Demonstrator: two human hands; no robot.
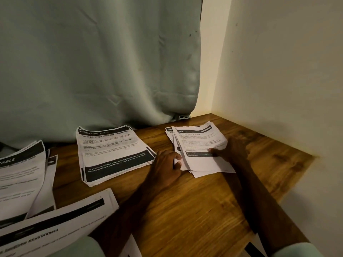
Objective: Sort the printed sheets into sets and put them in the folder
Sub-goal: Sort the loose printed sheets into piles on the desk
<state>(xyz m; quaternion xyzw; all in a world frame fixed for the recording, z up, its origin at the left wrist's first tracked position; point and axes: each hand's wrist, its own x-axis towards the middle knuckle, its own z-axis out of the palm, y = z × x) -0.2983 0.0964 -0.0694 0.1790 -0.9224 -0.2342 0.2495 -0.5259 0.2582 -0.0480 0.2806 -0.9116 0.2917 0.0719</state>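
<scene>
Far left, a loose pile of sheets point(22, 179) fans over the table point(185, 210) edge, and a large sheet point(55, 225) lies slanted in the near corner. Next along, a squared middle stack point(113, 154) sits below the curtain point(92, 62), black header up. Now the left hand point(165, 164): forearm angled in from below, knuckles up, fingers curled tight at the left edge of the right-hand stack point(200, 145), white paper showing between them. That stack sits ragged near the corner by the wall point(278, 71), its top sheet headed 2652. And the right hand point(230, 151) reaches in along a straight forearm, thumb laid flat across the top sheet, clamping the right edge; its other fingers are blurred and dark, so their lie is unclear.
</scene>
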